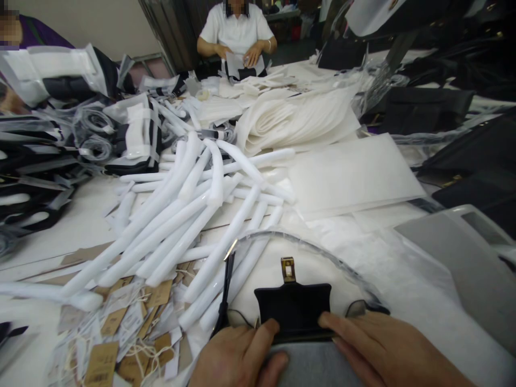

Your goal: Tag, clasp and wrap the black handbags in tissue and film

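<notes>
A small black handbag [296, 307] sits at the bottom of the head view, its flap lifted away from me with a gold clasp [287, 270] on the flap's tip. Its plastic-wrapped handle [298, 240] arcs over the table beyond the flap. My left hand [242, 352] grips the bag's left side, index finger at the flap's base and thumb below on a grey surface [314, 365]. On the right side, my right hand [387, 344] holds the bag, fingers bent over its edge. The bag's lower part is out of view.
White padded tubes [173, 231] lie piled ahead, with cardboard tags [102, 363] on strings to the left. White sheets [355, 172] and a grey plastic object [455, 258] are on the right. Wrapped black bags [137, 134] stack up left. A person [237, 37] works opposite.
</notes>
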The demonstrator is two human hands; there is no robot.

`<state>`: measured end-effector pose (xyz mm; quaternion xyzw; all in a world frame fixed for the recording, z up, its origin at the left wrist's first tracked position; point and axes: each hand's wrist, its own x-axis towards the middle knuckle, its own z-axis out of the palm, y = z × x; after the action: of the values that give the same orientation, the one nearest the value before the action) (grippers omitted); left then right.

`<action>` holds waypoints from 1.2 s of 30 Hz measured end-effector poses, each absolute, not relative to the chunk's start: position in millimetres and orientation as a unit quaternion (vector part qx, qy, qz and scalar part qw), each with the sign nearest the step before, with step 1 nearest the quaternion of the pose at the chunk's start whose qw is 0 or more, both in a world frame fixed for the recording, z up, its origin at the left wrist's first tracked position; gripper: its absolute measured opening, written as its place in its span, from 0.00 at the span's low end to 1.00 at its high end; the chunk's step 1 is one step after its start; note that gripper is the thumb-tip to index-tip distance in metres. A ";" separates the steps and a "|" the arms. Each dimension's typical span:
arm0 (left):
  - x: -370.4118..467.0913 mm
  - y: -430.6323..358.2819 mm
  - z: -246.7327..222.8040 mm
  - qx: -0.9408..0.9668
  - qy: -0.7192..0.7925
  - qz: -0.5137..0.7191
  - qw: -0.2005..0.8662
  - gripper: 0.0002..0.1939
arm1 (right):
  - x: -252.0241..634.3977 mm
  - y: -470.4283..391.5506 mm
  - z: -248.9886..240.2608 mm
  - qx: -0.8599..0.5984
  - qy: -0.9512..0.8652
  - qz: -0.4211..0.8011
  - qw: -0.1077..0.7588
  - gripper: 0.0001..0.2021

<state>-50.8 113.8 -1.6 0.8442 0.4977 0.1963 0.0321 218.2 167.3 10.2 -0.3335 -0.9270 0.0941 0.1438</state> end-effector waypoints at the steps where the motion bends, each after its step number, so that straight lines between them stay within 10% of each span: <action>1: -48.9 115.2 -6.1 0.842 0.504 0.190 0.024 0.19 | 213.2 168.1 5.9 -0.343 -0.925 0.095 0.130 0.15; 16: -29.8 89.4 -31.1 0.852 0.479 0.193 -0.083 0.16 | 213.7 157.1 5.2 -0.195 -0.969 0.049 0.143 0.15; 24: -45.0 57.2 -21.6 0.898 0.419 0.107 -0.084 0.30 | 228.0 122.3 2.1 -0.278 -0.953 0.080 0.095 0.35; 36: -27.7 38.1 -5.6 0.853 0.501 0.087 0.117 0.40 | 228.3 110.2 1.8 -0.286 -0.949 0.112 0.067 0.33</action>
<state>-27.7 38.1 -5.6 0.8532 0.5006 0.0870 0.1174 228.3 110.2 1.8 -0.2861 -0.9493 0.1117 0.0675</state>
